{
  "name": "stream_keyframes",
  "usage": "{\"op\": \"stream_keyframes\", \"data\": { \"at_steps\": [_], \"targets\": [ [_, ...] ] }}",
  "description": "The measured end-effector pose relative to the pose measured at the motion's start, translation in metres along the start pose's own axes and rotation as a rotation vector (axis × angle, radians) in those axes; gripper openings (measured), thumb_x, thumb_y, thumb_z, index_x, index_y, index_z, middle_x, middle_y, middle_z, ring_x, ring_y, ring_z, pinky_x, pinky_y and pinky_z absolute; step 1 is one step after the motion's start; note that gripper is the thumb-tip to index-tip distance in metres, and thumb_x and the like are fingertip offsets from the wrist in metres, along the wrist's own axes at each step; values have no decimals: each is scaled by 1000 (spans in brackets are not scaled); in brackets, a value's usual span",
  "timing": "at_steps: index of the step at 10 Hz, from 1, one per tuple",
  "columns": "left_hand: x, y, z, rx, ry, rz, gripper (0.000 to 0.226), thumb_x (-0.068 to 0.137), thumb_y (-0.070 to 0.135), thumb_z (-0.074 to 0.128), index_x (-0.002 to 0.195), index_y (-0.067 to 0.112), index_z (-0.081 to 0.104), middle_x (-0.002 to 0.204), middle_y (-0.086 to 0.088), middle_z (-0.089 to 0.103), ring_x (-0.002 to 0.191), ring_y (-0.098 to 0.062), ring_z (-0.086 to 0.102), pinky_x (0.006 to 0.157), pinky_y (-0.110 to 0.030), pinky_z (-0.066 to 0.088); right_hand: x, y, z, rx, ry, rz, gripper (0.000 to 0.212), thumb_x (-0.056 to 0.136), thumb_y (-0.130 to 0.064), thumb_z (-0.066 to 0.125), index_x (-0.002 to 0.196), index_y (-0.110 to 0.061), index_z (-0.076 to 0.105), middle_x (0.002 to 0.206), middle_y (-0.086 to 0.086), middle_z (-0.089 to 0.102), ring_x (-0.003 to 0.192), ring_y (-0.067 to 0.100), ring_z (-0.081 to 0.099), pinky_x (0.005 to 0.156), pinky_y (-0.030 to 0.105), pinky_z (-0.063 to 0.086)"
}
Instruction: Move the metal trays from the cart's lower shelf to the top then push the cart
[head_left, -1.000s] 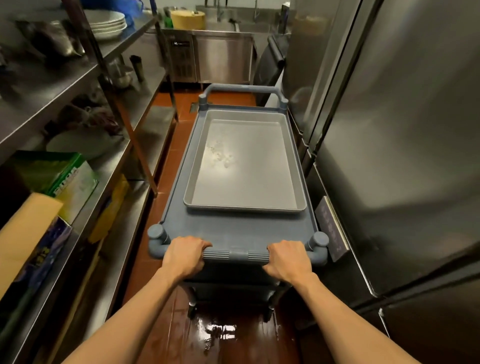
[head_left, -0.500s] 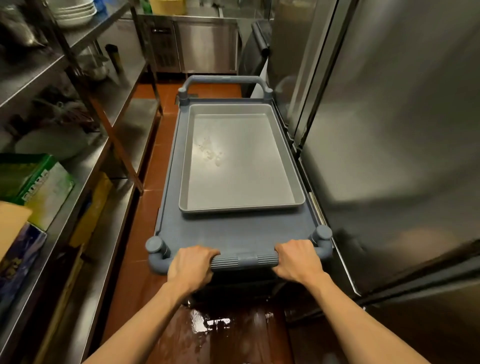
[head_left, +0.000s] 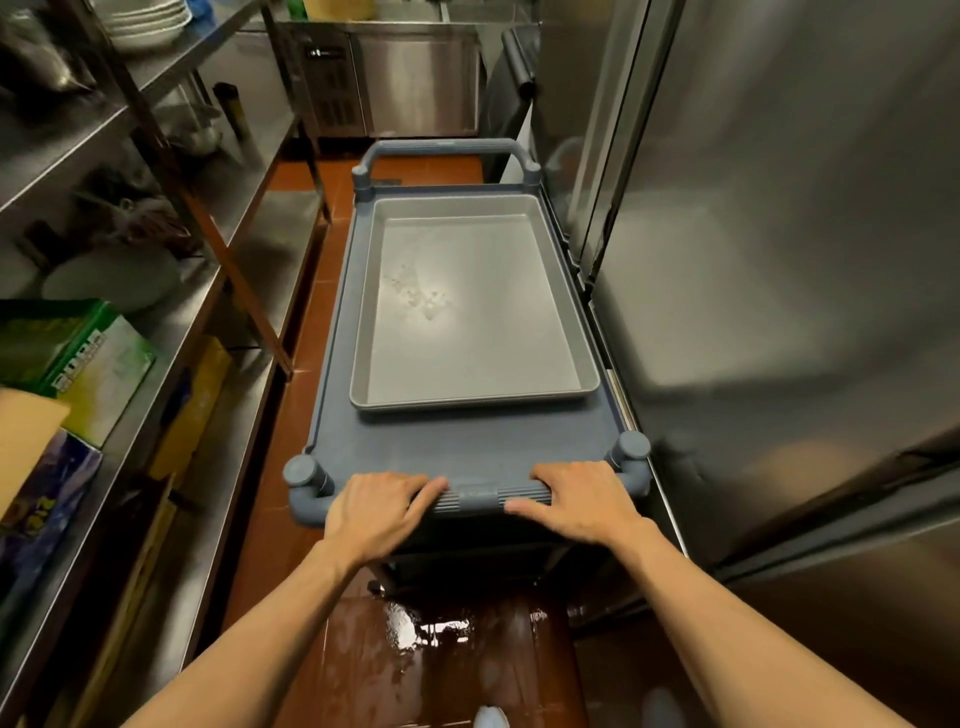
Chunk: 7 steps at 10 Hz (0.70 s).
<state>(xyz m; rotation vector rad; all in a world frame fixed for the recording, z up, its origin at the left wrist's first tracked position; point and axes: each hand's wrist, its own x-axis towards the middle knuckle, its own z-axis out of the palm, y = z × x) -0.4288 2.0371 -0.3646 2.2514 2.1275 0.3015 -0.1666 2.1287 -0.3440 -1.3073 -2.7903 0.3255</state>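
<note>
The grey-blue cart (head_left: 467, 447) stands in the narrow aisle ahead of me. A shallow metal tray (head_left: 470, 312) lies flat on its top shelf, toward the far end. Both my hands are on the ribbed near handle (head_left: 475, 498). My left hand (head_left: 382, 506) covers the handle's left part, and my right hand (head_left: 579, 501) its right part with the thumb at the front. The fingers of both lie stretched over the bar rather than tightly curled. The lower shelf is hidden under the top.
Steel shelving (head_left: 171, 322) with boxes, plates and bowls lines the left. Tall steel refrigerator doors (head_left: 779, 260) run close along the cart's right side. A steel counter cabinet (head_left: 410, 83) closes the aisle's far end. The red tile floor (head_left: 436, 639) near me is wet.
The cart has rolled forward along the aisle toward the far counter, with me following. My fingers have loosened from tight fists to lying flatter over the handle.
</note>
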Motion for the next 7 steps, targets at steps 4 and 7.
{"op": "stream_keyframes", "data": {
  "at_steps": [4,7],
  "targets": [
    [1,17,-16,-215,-165,-208,50,100,56,26,94,23,63,97,-6,74,93,-31,66,78,-40,48,-1,-4,0,95,-20,93,55,91,-65,26,77,-23,58,86,5,71,84,31,63,62,36,35],
    [-93,81,-151,-996,370,-304,53,97,55,32,127,22,60,121,9,65,109,1,59,103,-35,47,-78,-61,-38,353,128,310,36,91,-42,51,116,-19,62,118,4,67,109,25,60,90,40,49]
  ]
}}
